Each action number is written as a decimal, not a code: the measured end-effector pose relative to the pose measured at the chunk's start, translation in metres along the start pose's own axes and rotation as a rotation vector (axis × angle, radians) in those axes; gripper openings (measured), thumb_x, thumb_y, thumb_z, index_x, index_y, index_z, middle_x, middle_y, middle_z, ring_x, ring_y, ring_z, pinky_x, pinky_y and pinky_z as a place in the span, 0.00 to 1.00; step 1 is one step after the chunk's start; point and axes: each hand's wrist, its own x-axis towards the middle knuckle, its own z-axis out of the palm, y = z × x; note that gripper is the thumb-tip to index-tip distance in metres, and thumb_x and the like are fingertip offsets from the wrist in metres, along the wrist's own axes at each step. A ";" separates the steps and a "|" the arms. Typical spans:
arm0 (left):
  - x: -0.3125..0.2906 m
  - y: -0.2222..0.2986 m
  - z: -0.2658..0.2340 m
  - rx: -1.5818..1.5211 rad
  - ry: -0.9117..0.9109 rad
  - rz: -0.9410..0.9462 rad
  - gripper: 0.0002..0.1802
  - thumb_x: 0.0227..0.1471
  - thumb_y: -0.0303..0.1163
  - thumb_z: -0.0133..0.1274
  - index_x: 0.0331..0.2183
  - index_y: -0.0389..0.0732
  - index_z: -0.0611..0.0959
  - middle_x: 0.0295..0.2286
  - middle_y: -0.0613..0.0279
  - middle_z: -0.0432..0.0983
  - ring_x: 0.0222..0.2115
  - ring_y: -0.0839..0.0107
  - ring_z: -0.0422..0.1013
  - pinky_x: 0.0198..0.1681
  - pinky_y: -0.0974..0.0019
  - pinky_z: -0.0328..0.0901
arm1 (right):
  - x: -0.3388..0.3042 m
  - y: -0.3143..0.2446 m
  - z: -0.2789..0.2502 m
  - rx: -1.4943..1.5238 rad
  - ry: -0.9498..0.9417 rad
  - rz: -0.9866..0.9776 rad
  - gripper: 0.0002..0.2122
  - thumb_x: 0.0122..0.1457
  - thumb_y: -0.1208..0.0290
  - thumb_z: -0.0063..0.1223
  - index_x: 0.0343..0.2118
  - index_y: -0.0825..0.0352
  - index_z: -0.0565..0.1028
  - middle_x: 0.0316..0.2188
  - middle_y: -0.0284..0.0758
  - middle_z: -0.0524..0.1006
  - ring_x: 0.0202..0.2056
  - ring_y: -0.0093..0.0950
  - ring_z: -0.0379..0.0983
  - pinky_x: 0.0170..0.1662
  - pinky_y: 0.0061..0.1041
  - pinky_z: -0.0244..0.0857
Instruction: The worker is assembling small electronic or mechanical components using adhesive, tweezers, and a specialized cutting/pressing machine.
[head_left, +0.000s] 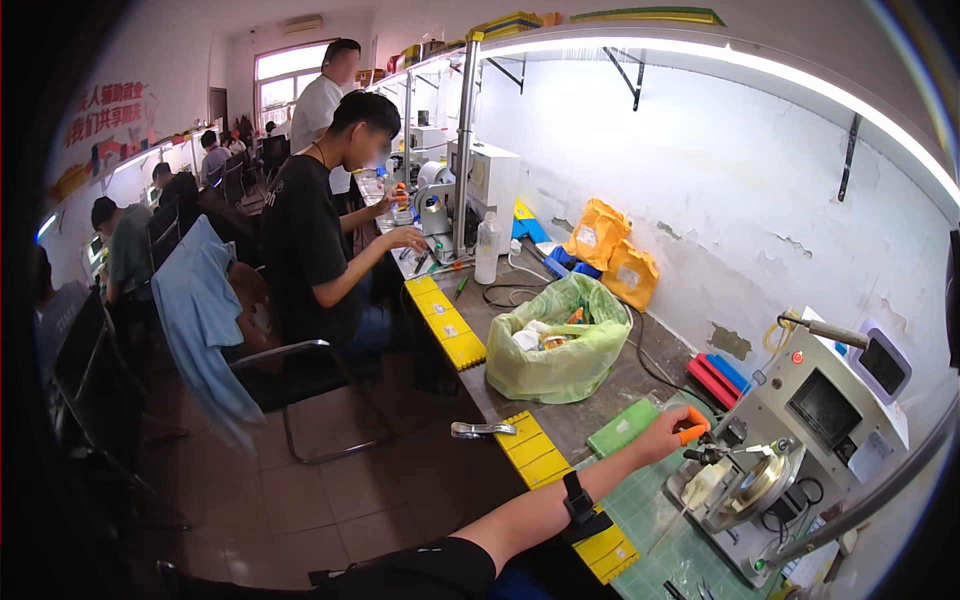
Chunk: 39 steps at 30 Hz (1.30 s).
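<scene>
My left hand (664, 436) reaches in from the lower left, with a dark watch (577, 497) on its wrist. Orange finger covers (691, 434) sit on its fingertips, which are bent together in a pinch beside the black fittings of a bench machine (745, 480). Whatever they hold, if anything, is too small to make out. The machine carries a round metal wheel and stands below a grey-white control box (825, 400) with a dark screen. Under my forearm lies a green cutting mat (640, 525). My right hand is out of view.
A green bag-lined bin (545, 372) stands on the bench, with yellow strips (530, 452) along the edge. Red and blue bars (715, 380) lie near the wall. Further left, a seated co-worker (320, 230) works beside a chair draped with a blue jacket (205, 320).
</scene>
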 end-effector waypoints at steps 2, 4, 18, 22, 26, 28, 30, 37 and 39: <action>0.000 -0.003 -0.001 -0.006 -0.002 0.011 0.10 0.62 0.28 0.58 0.44 0.36 0.82 0.40 0.66 0.81 0.40 0.81 0.74 0.46 0.73 0.68 | -0.001 -0.001 0.001 -0.031 0.041 0.008 0.12 0.65 0.69 0.56 0.45 0.73 0.80 0.38 0.53 0.81 0.41 0.49 0.79 0.44 0.41 0.71; -0.001 -0.005 -0.004 0.027 0.002 0.006 0.10 0.62 0.28 0.58 0.44 0.36 0.82 0.40 0.66 0.81 0.40 0.81 0.74 0.46 0.73 0.67 | 0.000 -0.002 0.000 -0.080 0.150 0.040 0.13 0.63 0.71 0.58 0.47 0.74 0.79 0.38 0.51 0.82 0.40 0.46 0.79 0.43 0.39 0.71; 0.000 0.002 -0.004 0.007 0.001 -0.008 0.09 0.63 0.28 0.57 0.44 0.36 0.82 0.39 0.66 0.81 0.40 0.81 0.74 0.46 0.73 0.67 | 0.003 0.002 0.006 -0.001 0.171 -0.042 0.20 0.55 0.81 0.65 0.52 0.73 0.76 0.44 0.46 0.80 0.41 0.37 0.79 0.46 0.33 0.73; 0.000 -0.001 -0.002 0.035 0.003 -0.013 0.09 0.63 0.27 0.57 0.44 0.36 0.82 0.39 0.66 0.81 0.39 0.81 0.74 0.45 0.73 0.67 | 0.009 0.018 0.007 0.101 0.185 0.037 0.20 0.54 0.81 0.65 0.51 0.72 0.77 0.43 0.46 0.80 0.41 0.37 0.79 0.46 0.33 0.73; 0.000 -0.010 -0.002 0.007 0.010 0.041 0.09 0.63 0.30 0.58 0.45 0.40 0.83 0.37 0.73 0.79 0.33 0.87 0.70 0.36 0.77 0.64 | 0.012 0.015 0.005 -0.043 0.218 -0.086 0.19 0.54 0.80 0.65 0.50 0.72 0.77 0.42 0.46 0.80 0.41 0.37 0.79 0.44 0.33 0.73; -0.001 -0.011 -0.001 0.007 0.003 0.054 0.09 0.63 0.31 0.58 0.45 0.40 0.83 0.37 0.73 0.79 0.33 0.86 0.69 0.36 0.77 0.64 | 0.014 0.021 0.013 -0.014 0.205 -0.065 0.17 0.55 0.79 0.64 0.48 0.72 0.78 0.38 0.47 0.81 0.38 0.38 0.80 0.41 0.33 0.72; -0.002 -0.006 -0.003 0.022 -0.007 0.044 0.10 0.64 0.32 0.58 0.45 0.41 0.83 0.38 0.73 0.79 0.33 0.86 0.69 0.36 0.77 0.64 | 0.021 0.023 0.014 -0.036 0.151 -0.081 0.16 0.56 0.78 0.64 0.48 0.71 0.78 0.36 0.47 0.81 0.37 0.38 0.80 0.41 0.34 0.72; 0.001 -0.009 -0.003 -0.010 -0.022 -0.001 0.10 0.64 0.33 0.57 0.46 0.41 0.82 0.39 0.72 0.79 0.34 0.86 0.69 0.37 0.77 0.64 | 0.026 0.021 0.016 -0.110 0.050 -0.096 0.11 0.59 0.74 0.59 0.44 0.69 0.82 0.37 0.48 0.83 0.40 0.44 0.82 0.47 0.37 0.72; 0.004 -0.013 -0.004 -0.014 -0.037 0.011 0.11 0.64 0.33 0.57 0.46 0.40 0.82 0.39 0.72 0.79 0.35 0.86 0.70 0.36 0.76 0.64 | 0.025 0.012 0.015 -0.075 0.060 -0.076 0.10 0.59 0.74 0.58 0.43 0.69 0.82 0.38 0.48 0.83 0.41 0.45 0.82 0.48 0.37 0.72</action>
